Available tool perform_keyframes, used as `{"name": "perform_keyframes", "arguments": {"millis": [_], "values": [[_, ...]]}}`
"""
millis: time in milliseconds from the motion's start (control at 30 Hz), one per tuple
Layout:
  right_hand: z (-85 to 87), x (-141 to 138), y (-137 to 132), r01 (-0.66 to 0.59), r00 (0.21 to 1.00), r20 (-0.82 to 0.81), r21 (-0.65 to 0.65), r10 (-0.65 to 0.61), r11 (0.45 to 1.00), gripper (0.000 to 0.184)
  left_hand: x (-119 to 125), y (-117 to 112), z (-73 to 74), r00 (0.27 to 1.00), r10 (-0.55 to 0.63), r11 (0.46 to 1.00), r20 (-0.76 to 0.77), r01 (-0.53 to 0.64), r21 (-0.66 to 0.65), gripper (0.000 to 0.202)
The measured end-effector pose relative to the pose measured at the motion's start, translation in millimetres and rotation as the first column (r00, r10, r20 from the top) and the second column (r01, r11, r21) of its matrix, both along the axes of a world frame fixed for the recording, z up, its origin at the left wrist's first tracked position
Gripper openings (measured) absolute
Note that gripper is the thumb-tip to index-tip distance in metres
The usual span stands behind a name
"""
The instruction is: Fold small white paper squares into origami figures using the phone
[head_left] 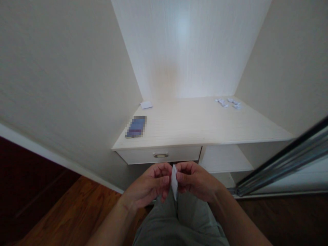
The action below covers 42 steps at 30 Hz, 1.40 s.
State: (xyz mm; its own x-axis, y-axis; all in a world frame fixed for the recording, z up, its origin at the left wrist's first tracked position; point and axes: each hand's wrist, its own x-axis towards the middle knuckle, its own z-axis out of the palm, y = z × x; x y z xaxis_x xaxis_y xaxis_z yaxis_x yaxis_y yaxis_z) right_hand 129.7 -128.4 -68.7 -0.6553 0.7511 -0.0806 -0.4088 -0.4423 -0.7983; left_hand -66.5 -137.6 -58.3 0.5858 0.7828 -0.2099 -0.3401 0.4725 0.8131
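Note:
A small white piece of paper (174, 182), seen nearly edge-on, is held upright between my two hands in front of the drawer. My right hand (193, 179) pinches it with the thumb on its near face. From the other side, my left hand (155, 182) has its curled fingers and thumb at the paper's left edge. Several small crumpled or folded white paper pieces (228, 102) lie at the back right of the white shelf (189, 123). At its back left corner rests a flat white paper stack (146, 105).
A blurred-out dark blue rectangular object (136, 127) lies at the shelf's left. Below the shelf is a drawer with a metal handle (160, 155), beside an open compartment (225, 157). Panels rise left and right. A metal-framed sliding door edge (282, 160) stands at the right.

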Motion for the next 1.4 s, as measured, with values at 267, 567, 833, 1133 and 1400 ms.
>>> {"name": "perform_keyframes", "arguments": {"millis": [267,567,833,1133,1400], "values": [[-8.4,6,3,0.065,0.996,-0.061,-0.034,-0.067,0.997,0.038,21,-13,3.0,0.992,0.112,0.981,0.049,-0.103,-0.167,0.040],[-25.1,8,5,0.104,0.993,-0.065,0.016,-0.103,0.994,0.036,27,-17,1.4,0.988,0.146,0.956,0.047,-0.129,-0.263,0.036],[-18.9,29,23,-0.046,0.997,0.076,0.211,0.031,0.976,0.030,38,-21,0.5,0.988,0.145,0.955,0.049,-0.127,-0.269,0.034],[1.3,27,18,-0.102,0.992,0.090,0.187,0.087,0.977,0.041,39,-16,0.2,0.977,0.215,0.965,0.009,-0.211,-0.155,0.039],[1.2,25,18,-0.106,0.993,0.071,0.200,0.094,0.974,0.042,30,-15,0.8,0.991,0.129,0.989,-0.015,-0.130,-0.069,0.045]]}}
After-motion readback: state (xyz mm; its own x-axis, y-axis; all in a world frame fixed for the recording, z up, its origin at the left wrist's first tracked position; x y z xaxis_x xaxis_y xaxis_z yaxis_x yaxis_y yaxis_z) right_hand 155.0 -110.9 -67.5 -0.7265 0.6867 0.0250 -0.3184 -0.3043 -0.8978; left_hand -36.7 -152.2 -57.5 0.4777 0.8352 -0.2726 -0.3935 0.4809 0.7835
